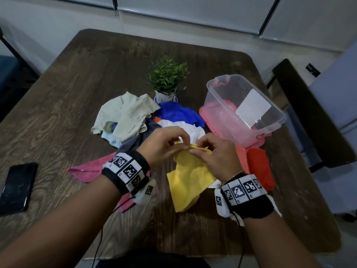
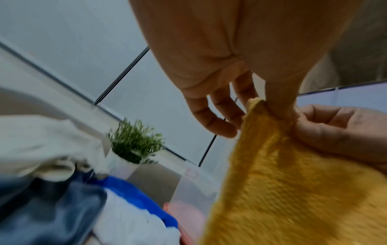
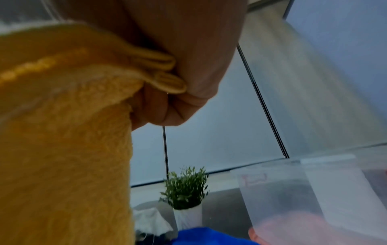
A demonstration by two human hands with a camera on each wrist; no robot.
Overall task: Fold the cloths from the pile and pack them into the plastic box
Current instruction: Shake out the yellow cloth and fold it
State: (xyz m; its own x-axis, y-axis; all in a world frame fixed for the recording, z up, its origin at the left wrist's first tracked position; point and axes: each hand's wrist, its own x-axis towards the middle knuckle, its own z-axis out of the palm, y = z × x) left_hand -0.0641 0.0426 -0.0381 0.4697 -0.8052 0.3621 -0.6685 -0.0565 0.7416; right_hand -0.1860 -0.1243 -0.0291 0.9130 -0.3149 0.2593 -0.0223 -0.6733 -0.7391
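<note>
A yellow cloth (image 1: 190, 179) hangs above the table's near middle, held up by its top edge. My left hand (image 1: 166, 146) pinches that edge between thumb and fingers, and my right hand (image 1: 214, 151) pinches it just beside. In the left wrist view the yellow cloth (image 2: 293, 190) drapes down from my left hand (image 2: 257, 102), with the right hand (image 2: 335, 131) behind it. In the right wrist view my right hand (image 3: 184, 86) grips folded layers of the yellow cloth (image 3: 62, 149). The cloth pile (image 1: 154, 120) lies beyond my hands. The clear plastic box (image 1: 243, 105) stands tilted at the right.
A pink lid (image 1: 212, 124) lies under the box. Orange cloths (image 1: 258, 167) lie to the right of my hands, a pink cloth (image 1: 88, 170) to the left. A potted plant (image 1: 167, 80) stands behind the pile. A black phone (image 1: 17, 187) rests near the left edge. A chair (image 1: 309, 113) is at right.
</note>
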